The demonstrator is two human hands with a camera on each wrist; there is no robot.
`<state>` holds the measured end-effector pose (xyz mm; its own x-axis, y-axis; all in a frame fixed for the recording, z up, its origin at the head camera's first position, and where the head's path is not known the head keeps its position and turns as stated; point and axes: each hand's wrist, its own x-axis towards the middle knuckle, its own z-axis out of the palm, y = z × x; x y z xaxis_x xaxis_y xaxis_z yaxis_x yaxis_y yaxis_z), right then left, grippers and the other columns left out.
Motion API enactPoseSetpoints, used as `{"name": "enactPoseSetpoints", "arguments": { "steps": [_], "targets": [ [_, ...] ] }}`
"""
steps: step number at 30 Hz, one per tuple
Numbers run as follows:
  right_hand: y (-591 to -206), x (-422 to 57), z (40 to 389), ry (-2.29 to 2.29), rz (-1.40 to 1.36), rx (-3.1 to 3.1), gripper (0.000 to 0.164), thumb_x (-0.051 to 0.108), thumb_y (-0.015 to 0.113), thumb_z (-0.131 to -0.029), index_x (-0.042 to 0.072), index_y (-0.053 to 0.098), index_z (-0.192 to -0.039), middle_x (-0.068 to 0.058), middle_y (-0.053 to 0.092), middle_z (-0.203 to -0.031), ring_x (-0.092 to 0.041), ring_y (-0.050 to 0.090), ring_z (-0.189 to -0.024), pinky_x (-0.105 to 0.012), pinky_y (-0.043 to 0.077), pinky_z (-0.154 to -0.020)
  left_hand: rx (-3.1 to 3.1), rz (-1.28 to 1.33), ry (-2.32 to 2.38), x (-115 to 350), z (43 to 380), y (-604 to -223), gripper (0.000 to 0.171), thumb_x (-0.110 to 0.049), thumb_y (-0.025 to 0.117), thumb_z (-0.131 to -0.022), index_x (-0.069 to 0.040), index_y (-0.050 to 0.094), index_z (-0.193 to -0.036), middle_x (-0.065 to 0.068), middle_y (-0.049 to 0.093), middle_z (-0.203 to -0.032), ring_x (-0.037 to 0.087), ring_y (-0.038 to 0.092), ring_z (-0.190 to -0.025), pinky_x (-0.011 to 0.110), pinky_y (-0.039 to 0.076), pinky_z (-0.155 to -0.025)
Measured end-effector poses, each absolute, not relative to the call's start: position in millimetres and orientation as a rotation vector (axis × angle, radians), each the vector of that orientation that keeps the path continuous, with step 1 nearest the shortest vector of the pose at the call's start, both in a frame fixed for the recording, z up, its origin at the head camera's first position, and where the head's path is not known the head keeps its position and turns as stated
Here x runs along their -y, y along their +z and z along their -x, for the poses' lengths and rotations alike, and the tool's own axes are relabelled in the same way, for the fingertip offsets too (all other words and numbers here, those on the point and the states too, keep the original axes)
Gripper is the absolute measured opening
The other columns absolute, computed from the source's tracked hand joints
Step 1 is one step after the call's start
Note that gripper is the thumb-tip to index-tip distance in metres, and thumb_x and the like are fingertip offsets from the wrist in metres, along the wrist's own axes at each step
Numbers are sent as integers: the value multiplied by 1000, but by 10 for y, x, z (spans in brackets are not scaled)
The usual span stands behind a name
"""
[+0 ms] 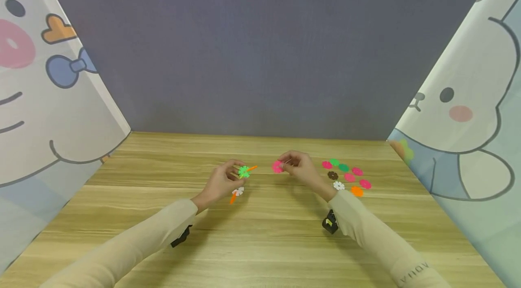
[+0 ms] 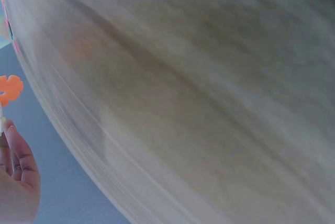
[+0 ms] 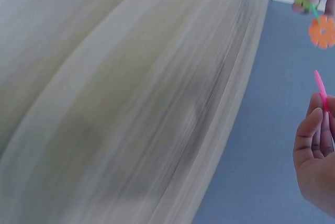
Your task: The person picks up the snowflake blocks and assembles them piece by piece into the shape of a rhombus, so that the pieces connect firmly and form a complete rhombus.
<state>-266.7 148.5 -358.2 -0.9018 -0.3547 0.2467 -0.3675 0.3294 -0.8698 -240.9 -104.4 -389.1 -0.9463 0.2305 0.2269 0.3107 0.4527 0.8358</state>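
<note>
Over the middle of the table, my left hand grips a small chain of notched plastic snowflake discs. In it a green disc sits at the fingertips, with an orange disc slotted in on its right. Lower down, a white disc and another orange disc stick out below the hand; the fingers hide part of the chain. My right hand pinches a pink snowflake disc by its edge. In the right wrist view that pink disc appears edge-on, apart from the chain's orange disc.
On the wooden table, to the right of my right hand, lie several loose discs, among them a brown disc, a white one and an orange one. A grey panel stands along the back; printed panels flank both sides.
</note>
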Motion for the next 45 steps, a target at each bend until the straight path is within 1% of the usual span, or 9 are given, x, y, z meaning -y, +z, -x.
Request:
{"name": "enactPoseSetpoints", "arguments": {
  "steps": [3, 8, 16, 23, 30, 33, 37, 41, 45],
  "targets": [
    [-3503, -1372, 2612, 1721, -746, 2509, 16, -4, 57, -85, -10, 60, -100, -29, 61, -89, -4, 57, -65, -20, 44, -51, 2610, 500, -1517, 1040, 2414, -3893, 40, -7, 69, -78, -9, 57, -116, 8, 66, -92, 18, 60, -77, 29, 52, -66],
    [-3569, -1257, 2681, 1727, -784, 2470, 14, -3, 59, -85, -8, 61, -98, -25, 63, -86, -2, 57, -63, -20, 44, -51, 2612, 509, -1512, 1042, 2424, -3908, 40, -7, 69, -78, -9, 57, -116, 9, 67, -92, 19, 62, -77, 29, 53, -67],
    [-3646, -1177, 2744, 1714, -803, 2452, 13, -2, 61, -83, -5, 63, -95, -23, 65, -83, -24, 61, -66, -34, 49, -52, 2607, 517, -1518, 1037, 2399, -3886, 40, -7, 69, -78, -8, 56, -117, 9, 67, -91, 19, 63, -77, 29, 54, -67],
    [-3610, -1169, 2738, 1728, -799, 2494, 15, -2, 61, -84, -7, 63, -98, -27, 64, -87, -4, 53, -59, -20, 43, -50, 2609, 516, -1526, 1042, 2403, -3893, 41, -6, 69, -79, -7, 56, -117, 10, 66, -92, 20, 62, -78, 30, 54, -66],
    [-3376, -1130, 2564, 1667, -814, 2552, 16, -4, 59, -84, -12, 62, -98, -29, 63, -89, -3, 49, -57, -18, 41, -49, 2605, 538, -1548, 1019, 2300, -3754, 40, -4, 67, -80, -4, 55, -118, 17, 65, -95, 25, 62, -81, 30, 54, -66],
    [-3320, -1117, 2520, 1656, -821, 2560, 16, -4, 59, -84, -12, 61, -98, -29, 63, -89, -3, 49, -57, -18, 41, -49, 2604, 541, -1560, 1021, 2307, -3763, 38, -5, 66, -81, -8, 56, -118, 13, 64, -95, 23, 62, -82, 29, 53, -66],
    [-3299, -1110, 2515, 1658, -824, 2561, 16, -4, 58, -84, -11, 62, -98, -29, 63, -90, -5, 49, -57, -22, 42, -50, 2576, 538, -1609, 1047, 2410, -3910, 38, -13, 67, -83, -16, 55, -119, 8, 63, -98, 20, 61, -84, 30, 53, -67],
    [-3282, -1103, 2510, 1664, -815, 2555, 16, -5, 58, -84, -11, 62, -98, -29, 63, -89, -5, 49, -58, -21, 42, -51, 2551, 554, -1656, 1045, 2417, -3914, 39, -19, 66, -84, -12, 54, -121, 11, 61, -101, 22, 62, -87, 32, 53, -70],
    [-3284, -1085, 2502, 1662, -814, 2542, 15, -5, 59, -84, -12, 62, -97, -30, 63, -87, -6, 52, -60, -17, 41, -51, 2550, 537, -1674, 1041, 2422, -3901, 39, -20, 65, -85, -10, 53, -121, 9, 64, -100, 21, 61, -86, 31, 52, -71]
  ]
}}
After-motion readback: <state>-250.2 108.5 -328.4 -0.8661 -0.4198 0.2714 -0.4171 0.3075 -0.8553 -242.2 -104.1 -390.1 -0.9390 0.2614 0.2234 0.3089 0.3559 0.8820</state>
